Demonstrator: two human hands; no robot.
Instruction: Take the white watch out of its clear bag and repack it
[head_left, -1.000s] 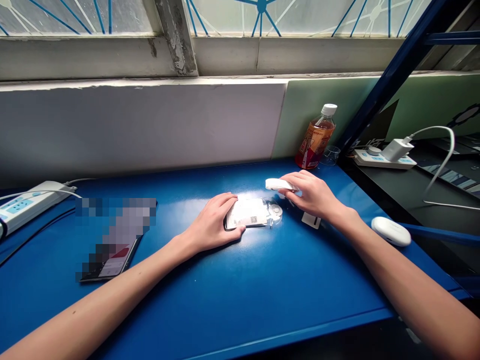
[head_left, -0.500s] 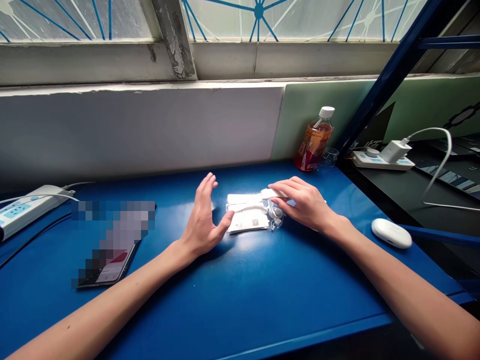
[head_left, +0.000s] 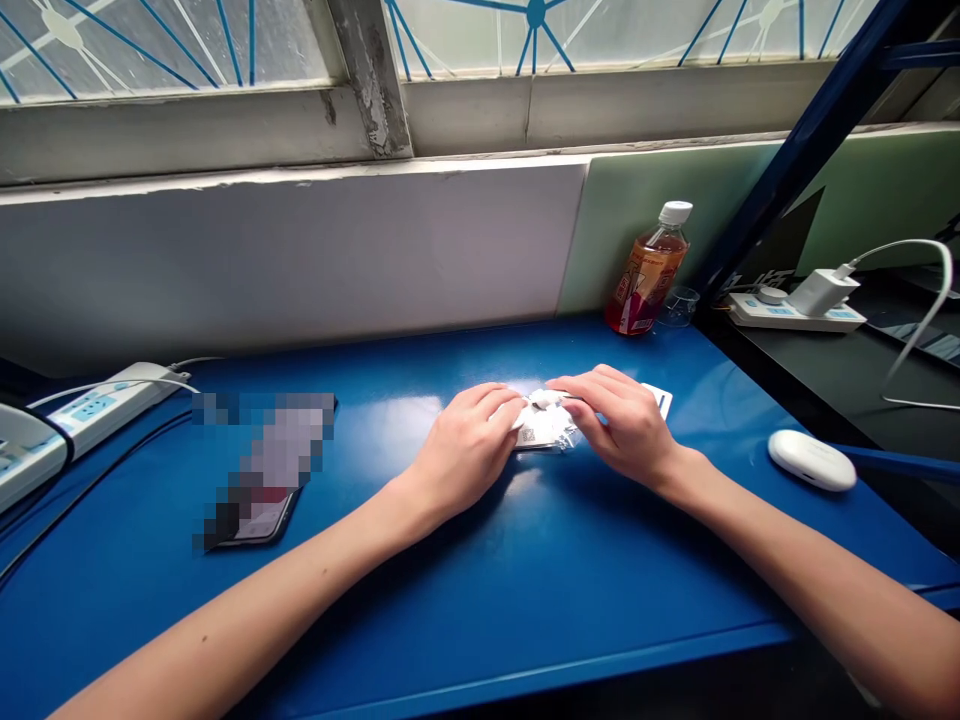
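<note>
A small white packet lies mid-table, mostly hidden. The left hand and right hand curl fingertips over its ends; whether they pinch or merely press it, I cannot tell. The phone is blurred out.

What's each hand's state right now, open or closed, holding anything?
Left hand: closed, fingers curled onto the left end of the white packet.
Right hand: closed on the same packet's right end.

We log: blue table under right hand | white wall beyond it | daylit windows above | blue rack to its right
</note>
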